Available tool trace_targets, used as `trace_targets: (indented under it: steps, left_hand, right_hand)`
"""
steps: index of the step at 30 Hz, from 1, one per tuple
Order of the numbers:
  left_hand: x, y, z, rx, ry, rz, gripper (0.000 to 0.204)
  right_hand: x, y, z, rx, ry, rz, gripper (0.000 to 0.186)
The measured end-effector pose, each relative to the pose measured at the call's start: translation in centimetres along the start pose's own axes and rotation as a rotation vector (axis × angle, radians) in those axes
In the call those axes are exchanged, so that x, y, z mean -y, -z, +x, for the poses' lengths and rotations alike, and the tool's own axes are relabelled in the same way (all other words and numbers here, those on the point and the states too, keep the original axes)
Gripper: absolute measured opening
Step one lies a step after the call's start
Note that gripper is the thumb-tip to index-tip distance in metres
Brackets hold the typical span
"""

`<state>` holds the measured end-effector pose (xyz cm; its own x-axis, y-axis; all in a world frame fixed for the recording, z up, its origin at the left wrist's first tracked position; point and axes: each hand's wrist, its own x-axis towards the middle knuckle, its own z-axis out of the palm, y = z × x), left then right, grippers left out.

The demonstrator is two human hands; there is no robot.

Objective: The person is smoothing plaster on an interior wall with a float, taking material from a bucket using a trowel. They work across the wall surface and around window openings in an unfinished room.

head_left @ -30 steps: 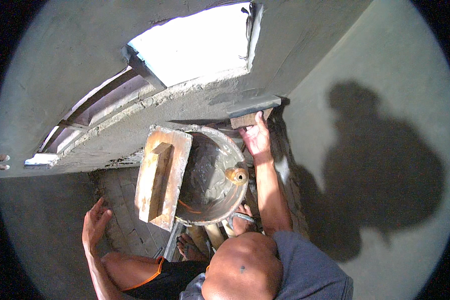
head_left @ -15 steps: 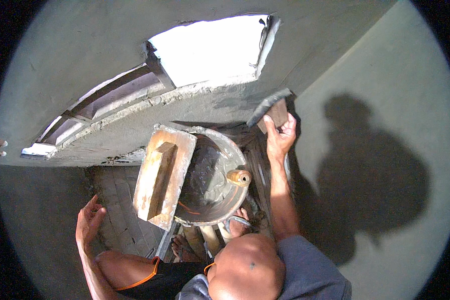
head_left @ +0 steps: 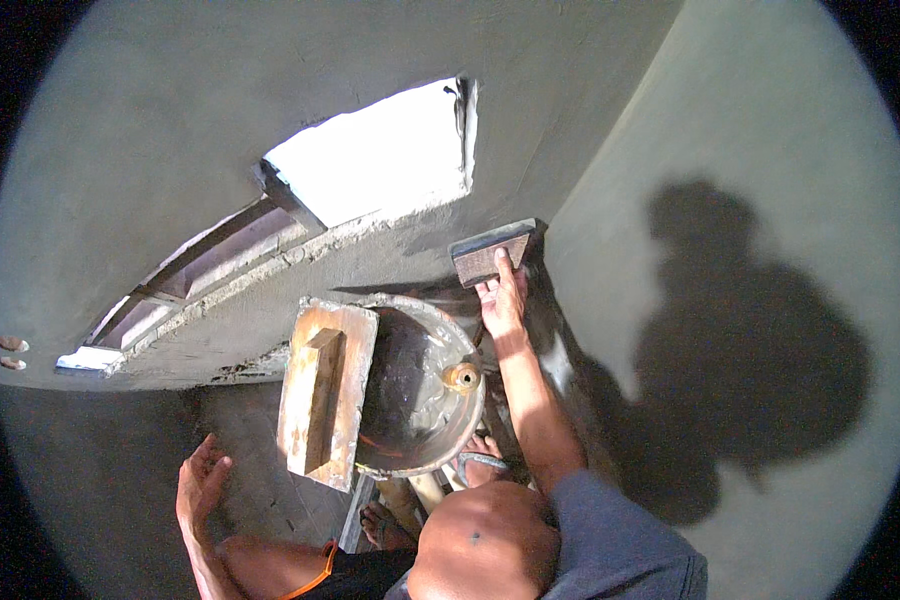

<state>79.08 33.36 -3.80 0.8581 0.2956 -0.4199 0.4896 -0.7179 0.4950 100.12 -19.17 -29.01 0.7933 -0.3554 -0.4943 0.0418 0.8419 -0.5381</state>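
My right hand [head_left: 507, 300] grips a sponge float [head_left: 492, 255], a brown block with a dark pad along its far side. The pad is against the grey plastered wall, low by the corner, to the right of the opening. At the lower left, my left hand [head_left: 202, 485] hangs over my knee with its fingers loosely apart and nothing in them. Between the hands stands a round bucket [head_left: 477, 425] with wet grey mortar [head_left: 430, 385] inside. Across its left rim lies a wooden float [head_left: 355, 370], handle up. A round wooden handle [head_left: 462, 377] sticks up at the bucket's right rim.
A bright opening [head_left: 380, 150] and a framed, slanted window strip [head_left: 200, 260] break the wall ahead. Another plastered wall [head_left: 770, 150], bearing a dark shadow, rises at the right. Feet in sandals [head_left: 482, 462] are below the bucket on a plank-like surface.
My right hand has turned the sponge float from a steep tilt to nearly level and shifted it down and left. The whole view has swung slightly. My left hand stays free.
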Motion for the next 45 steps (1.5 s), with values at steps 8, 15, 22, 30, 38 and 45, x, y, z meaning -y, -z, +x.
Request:
trace_targets:
  steps: [8,15,22,30,38,45]
  left_hand:
    - [-5.0,1.0,-1.8,0.004,-0.063,-0.024,0.071]
    - [-3.6,1.9,-1.0,-0.057,-0.203,-0.036,0.088]
    - [-5.0,1.2,-0.2,0.002,-0.277,-0.042,0.090]
    - [-5.8,2.7,-1.1,0.085,-0.190,-0.027,0.082]
    - [-2.6,1.6,-0.3,-0.057,-0.269,-0.038,0.085]
    - [-5.0,2.4,-1.6,0.010,-0.226,-0.005,0.079]
  right_hand:
    - [9.3,-10.9,-7.5,0.126,0.147,-0.002,0.070]
    - [21.1,-27.1,-16.5,0.362,0.583,-0.104,0.052]
    - [32.0,-34.7,-24.7,0.828,0.857,-0.353,0.044]
    - [22.9,-22.8,-15.4,0.357,1.294,-0.812,0.049]
    - [13.5,-12.1,-7.1,0.051,1.574,-1.363,0.051]
    - [15.5,-14.8,-10.7,-0.067,1.549,-1.185,0.058]
